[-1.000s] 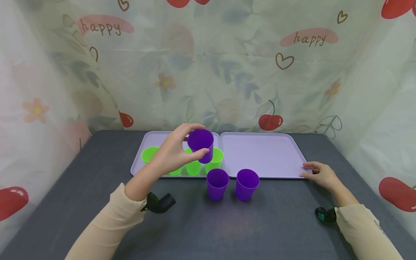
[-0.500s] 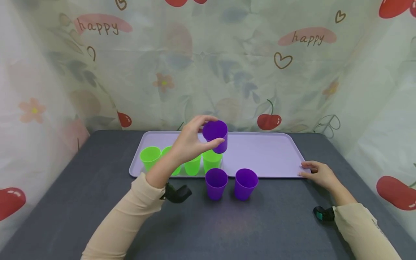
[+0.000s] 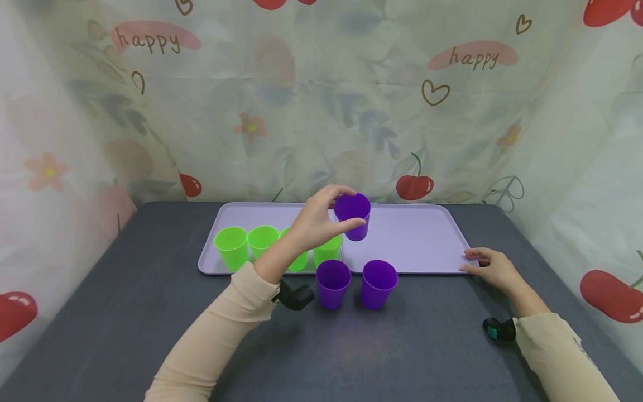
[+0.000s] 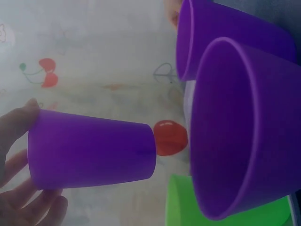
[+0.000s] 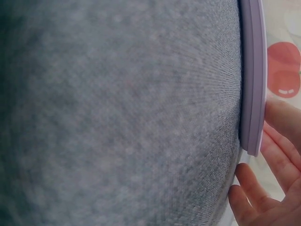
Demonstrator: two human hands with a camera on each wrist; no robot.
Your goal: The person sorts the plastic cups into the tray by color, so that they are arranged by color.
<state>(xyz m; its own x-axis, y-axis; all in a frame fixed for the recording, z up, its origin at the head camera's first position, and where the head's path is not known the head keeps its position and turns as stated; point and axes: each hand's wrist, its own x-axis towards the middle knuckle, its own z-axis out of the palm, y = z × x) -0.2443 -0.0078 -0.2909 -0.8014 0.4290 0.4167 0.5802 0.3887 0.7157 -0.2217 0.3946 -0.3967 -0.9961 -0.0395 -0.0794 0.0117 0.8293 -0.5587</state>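
Observation:
In the head view my left hand [image 3: 321,223] holds a purple cup [image 3: 353,206] upright, thumb on the near side and fingers on the far side. This cup is raised and overlaps the left end of the right lilac tray [image 3: 412,240]. Two more purple cups, a left one [image 3: 334,287] and a right one [image 3: 379,286], stand mouth up on the table in front of the trays. My right hand [image 3: 494,269] pinches that tray's front right corner; the right wrist view shows its thumb [image 5: 284,117] against the tray rim [image 5: 254,80].
Left of that tray, a second lilac tray [image 3: 251,211] holds several green cups [image 3: 232,248] in a row, partly hidden by my left arm. A dark grey cloth [image 3: 402,352] covers the table. Behind hangs a printed curtain [image 3: 311,111].
My left hand has carried the purple cup rightward, from over the green cups to the right tray's left end, rising then dipping slightly. My right hand has stayed at the tray corner.

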